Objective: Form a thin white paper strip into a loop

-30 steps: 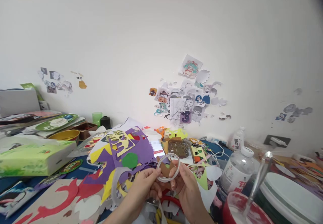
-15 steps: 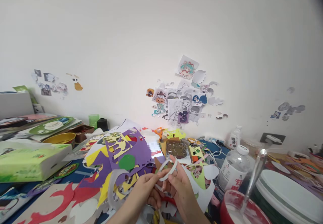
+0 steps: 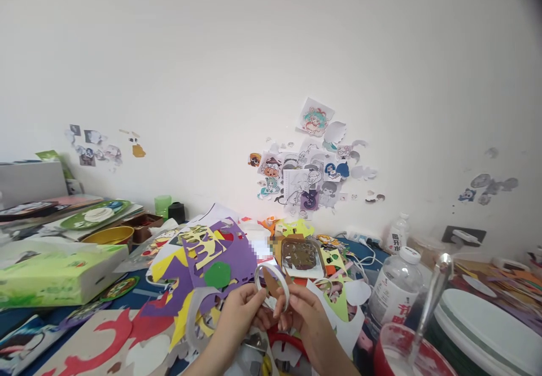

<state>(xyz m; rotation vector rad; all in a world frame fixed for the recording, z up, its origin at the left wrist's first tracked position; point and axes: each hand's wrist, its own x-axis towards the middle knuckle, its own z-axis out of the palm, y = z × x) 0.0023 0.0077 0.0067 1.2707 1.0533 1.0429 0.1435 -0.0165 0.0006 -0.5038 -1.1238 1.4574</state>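
Note:
A thin white ring-shaped strip [image 3: 286, 287] stands up between my two hands near the bottom centre, with brown pieces visible through and beside it. My left hand [image 3: 243, 311] pinches the ring's left side between thumb and fingers. On the other side, my right hand [image 3: 305, 308] has its thumb and index finger closed on the ring's right edge. Under the hands lie a red ring-shaped item [image 3: 290, 339] and mixed scraps, partly hidden by my wrists.
Purple paper [image 3: 241, 254] and other cut scraps cover the middle. A tissue pack [image 3: 51, 277] lies left. At right are a water bottle [image 3: 393, 291], a red bowl [image 3: 383, 350] with a spoon [image 3: 429, 297], and a white-lidded tub [image 3: 486, 325].
The white ring has turned more upright and shifted slightly left, facing the camera as a rounder loop. My right hand has moved lower, its fingers now more bent. The view has shifted slightly.

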